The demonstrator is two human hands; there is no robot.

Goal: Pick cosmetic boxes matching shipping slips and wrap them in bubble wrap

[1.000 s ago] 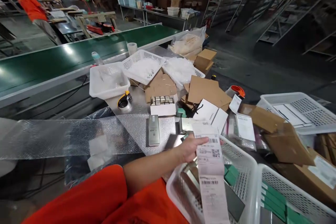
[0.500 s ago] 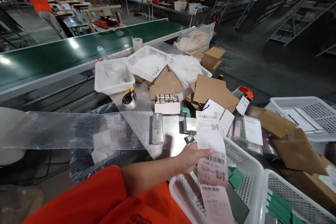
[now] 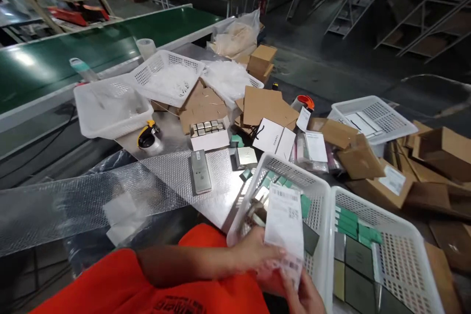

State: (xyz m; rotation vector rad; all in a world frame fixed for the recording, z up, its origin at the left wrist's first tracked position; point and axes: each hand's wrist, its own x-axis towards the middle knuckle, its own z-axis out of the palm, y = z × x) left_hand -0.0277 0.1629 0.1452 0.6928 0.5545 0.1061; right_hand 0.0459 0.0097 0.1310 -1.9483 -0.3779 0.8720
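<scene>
My left hand [image 3: 255,252] is closed on a strip of printed paper labels [image 3: 282,216], its thumb lying across the front. Close by at the bottom, my right hand [image 3: 303,297] pinches the lower part of the same strip. The labels show barcodes and a square code. Behind them stands a white perforated basket [image 3: 319,191] with green and dark boxes, partly covered by the strip. A tall grey-green box [image 3: 200,171] lies on bubble wrap [image 3: 158,181] to the left. Beyond my hands is a small pale box [image 3: 246,157].
A second white basket [image 3: 401,235] with green and dark boxes stands at the right. Further back are a white carton of small boxes [image 3: 209,140], a tape dispenser [image 3: 149,137], a white paper bag [image 3: 274,138] and flattened cardboard [image 3: 270,108]. A green conveyor [image 3: 110,49] runs behind.
My left hand has drawn the label strip lower, and my right hand has come into view and taken hold of its lower part. The view has swung to the right and down.
</scene>
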